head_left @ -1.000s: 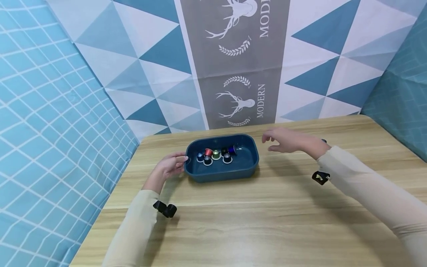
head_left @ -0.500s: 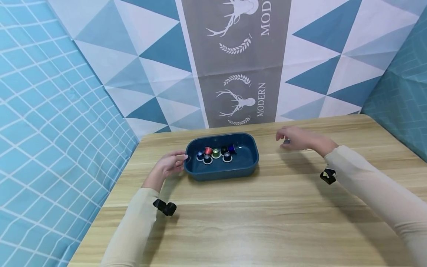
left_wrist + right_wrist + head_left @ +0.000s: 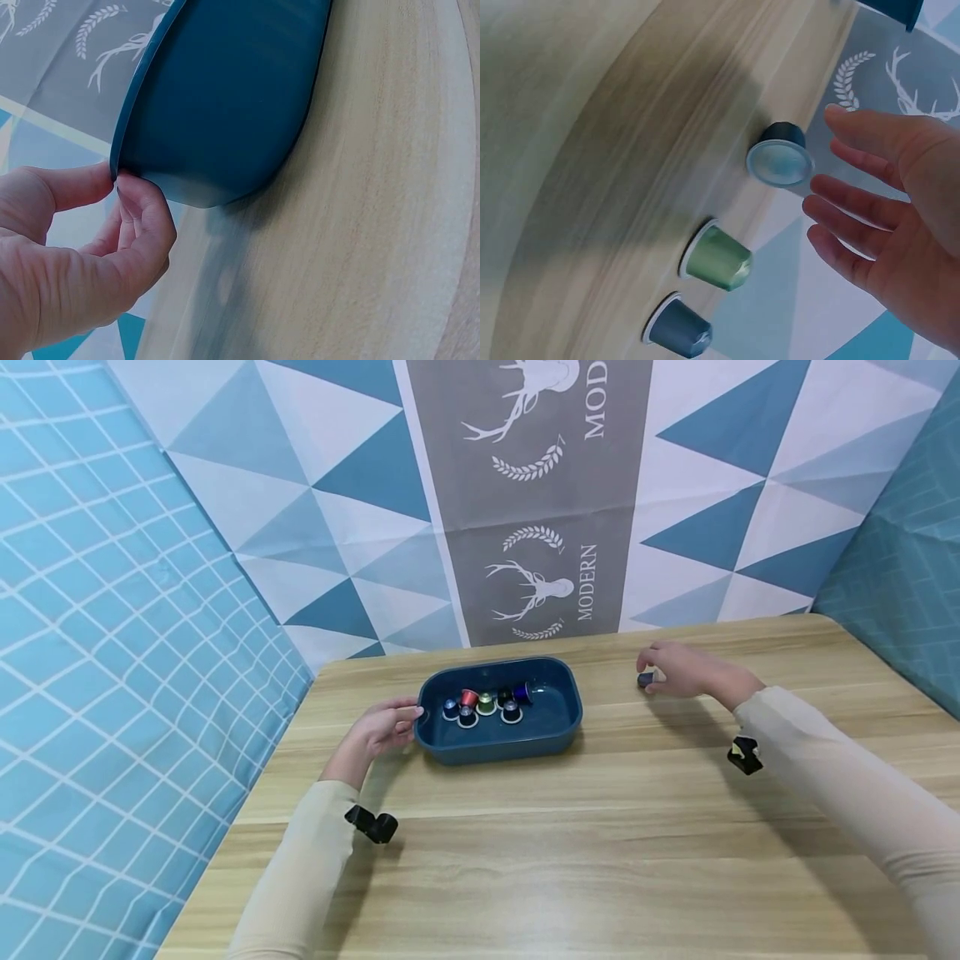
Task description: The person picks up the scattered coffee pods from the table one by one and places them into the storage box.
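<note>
My left hand (image 3: 384,729) pinches the left end of a dark blue tray (image 3: 495,750). In the left wrist view, thumb and index finger meet at the rim of the tray (image 3: 225,97). Several coffee capsules lie inside, among them a red capsule (image 3: 468,698) and a green capsule (image 3: 486,704). Off to the right, my right hand (image 3: 678,670) is low over the table beside a dark capsule (image 3: 645,680). The right wrist view shows this capsule (image 3: 781,159) on its side, lid towards the camera, with the relaxed fingers of the right hand (image 3: 889,202) apart from it.
Two more capsules lie on the wooden table (image 3: 570,843) in the right wrist view, a green capsule (image 3: 718,256) and a blue-grey capsule (image 3: 679,327). Patterned cloth (image 3: 540,502) stands behind the table, and a blue gridded sheet (image 3: 127,610) borders its left side.
My right hand has moved right, away from the tray, and come down next to the dark capsule on the table. The left hand has stayed at the tray's rim.
</note>
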The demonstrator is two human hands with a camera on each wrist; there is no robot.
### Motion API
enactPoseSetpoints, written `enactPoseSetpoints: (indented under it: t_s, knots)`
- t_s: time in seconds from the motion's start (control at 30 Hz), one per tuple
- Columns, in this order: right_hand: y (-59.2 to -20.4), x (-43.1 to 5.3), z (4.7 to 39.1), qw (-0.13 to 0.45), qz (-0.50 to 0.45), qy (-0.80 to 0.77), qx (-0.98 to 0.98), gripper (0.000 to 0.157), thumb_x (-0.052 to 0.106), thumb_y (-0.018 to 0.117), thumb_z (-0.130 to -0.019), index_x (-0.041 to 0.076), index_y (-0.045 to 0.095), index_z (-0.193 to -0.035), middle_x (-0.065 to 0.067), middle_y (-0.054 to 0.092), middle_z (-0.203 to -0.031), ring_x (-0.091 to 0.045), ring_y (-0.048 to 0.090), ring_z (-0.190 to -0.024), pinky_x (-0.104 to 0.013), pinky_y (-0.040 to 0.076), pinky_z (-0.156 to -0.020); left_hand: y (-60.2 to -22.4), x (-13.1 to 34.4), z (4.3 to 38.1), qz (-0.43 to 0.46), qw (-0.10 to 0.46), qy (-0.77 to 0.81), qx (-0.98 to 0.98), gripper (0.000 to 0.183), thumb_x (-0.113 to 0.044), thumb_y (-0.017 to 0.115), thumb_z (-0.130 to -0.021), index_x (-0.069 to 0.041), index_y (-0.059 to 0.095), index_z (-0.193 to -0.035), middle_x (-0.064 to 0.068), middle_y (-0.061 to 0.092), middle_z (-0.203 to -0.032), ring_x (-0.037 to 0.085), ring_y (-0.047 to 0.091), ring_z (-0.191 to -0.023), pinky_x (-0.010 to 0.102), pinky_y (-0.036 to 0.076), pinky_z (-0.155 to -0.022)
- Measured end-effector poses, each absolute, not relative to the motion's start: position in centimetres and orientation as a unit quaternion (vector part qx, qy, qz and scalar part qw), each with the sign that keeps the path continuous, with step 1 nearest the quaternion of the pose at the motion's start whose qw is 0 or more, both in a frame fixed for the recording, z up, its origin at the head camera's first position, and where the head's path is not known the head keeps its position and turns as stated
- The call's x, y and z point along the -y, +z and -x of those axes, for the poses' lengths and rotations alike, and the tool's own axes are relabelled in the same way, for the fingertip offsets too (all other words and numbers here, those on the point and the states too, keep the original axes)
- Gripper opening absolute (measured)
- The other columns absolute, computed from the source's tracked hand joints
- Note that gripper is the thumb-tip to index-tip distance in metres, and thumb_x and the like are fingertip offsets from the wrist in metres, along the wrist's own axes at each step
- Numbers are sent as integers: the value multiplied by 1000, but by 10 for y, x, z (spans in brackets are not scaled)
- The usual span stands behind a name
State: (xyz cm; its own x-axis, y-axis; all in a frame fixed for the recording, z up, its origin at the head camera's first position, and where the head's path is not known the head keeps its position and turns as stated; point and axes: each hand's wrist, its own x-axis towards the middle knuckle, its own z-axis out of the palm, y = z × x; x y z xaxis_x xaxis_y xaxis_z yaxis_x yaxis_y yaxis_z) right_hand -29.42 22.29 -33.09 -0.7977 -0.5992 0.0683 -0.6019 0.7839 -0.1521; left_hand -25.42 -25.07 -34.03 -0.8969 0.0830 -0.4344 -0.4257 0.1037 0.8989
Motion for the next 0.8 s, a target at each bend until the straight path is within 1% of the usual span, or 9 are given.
enactPoseSetpoints:
  t_s: [0.2,0.33,0.43,0.6,0.8]
  knots:
    - [-336,-224,298,-1,-299,85,951,29,8,71,-84,-3,61,-109,-21,62,-106,-34,61,-95,-49,49,-84,-342,252,255,123,190,659,-717,55,-13,52,-99,-5,30,-149,-7,56,-89,3,56,-72,18,49,-65]
    - [-340,-223,300,-21,-280,93,955,31,8,69,-86,-4,59,-112,-22,61,-111,-36,60,-100,-50,49,-87,-342,251,255,123,188,656,-721,55,-12,52,-99,-6,31,-149,-7,56,-89,2,55,-71,18,49,-65]
    - [-342,-223,303,-28,-269,96,958,32,8,69,-85,-4,58,-113,-22,61,-112,-34,60,-99,-49,49,-85,-342,251,256,121,186,654,-723,54,-12,52,-99,-6,31,-149,-7,55,-91,2,54,-71,18,49,-65]
    - [-348,-225,308,-12,-277,91,957,30,8,71,-84,-3,58,-109,-20,63,-105,-29,61,-90,-47,49,-80,-341,251,255,118,185,651,-727,53,-12,52,-98,-6,33,-148,-7,55,-90,2,54,-72,18,49,-65]
    - [-355,-228,311,-3,-289,101,952,26,7,71,-84,-3,60,-106,-17,64,-100,-27,61,-87,-46,51,-78,-343,251,255,109,188,653,-725,55,-12,53,-98,-4,31,-148,-7,56,-86,2,53,-71,18,49,-66]
